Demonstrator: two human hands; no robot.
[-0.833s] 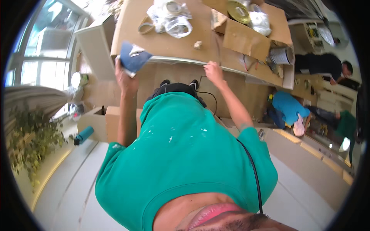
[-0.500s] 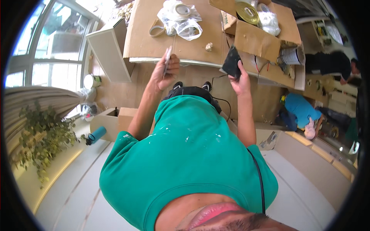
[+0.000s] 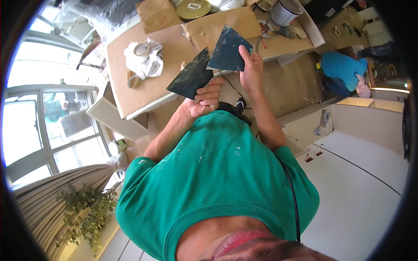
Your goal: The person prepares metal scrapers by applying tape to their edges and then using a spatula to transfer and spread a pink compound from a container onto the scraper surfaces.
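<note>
My left hand (image 3: 204, 98) is closed on the narrow end of a dark, flat putty spreader (image 3: 190, 75), whose wide edge points up and to the left. In my right hand (image 3: 252, 70), thumb on the face, is a second dark putty spreader (image 3: 228, 50) with pale smears on it. The two blades are side by side, their edges close together; whether they touch I cannot tell. Both are held up in front of my chest, over the near edge of the cardboard-covered table (image 3: 119, 93).
On the table lie a white plastic bag (image 3: 143, 58), a tape roll (image 3: 133, 80) and a cardboard box (image 3: 222, 29) with a gold-lidded can (image 3: 193, 8). A paint can (image 3: 285, 12) stands farther right. A person in a blue shirt (image 3: 344, 71) bends low at the right.
My hands have come together, bringing the two spreaders side by side. The left spreader has turned from edge-on to show its face. My view has swung to the right.
</note>
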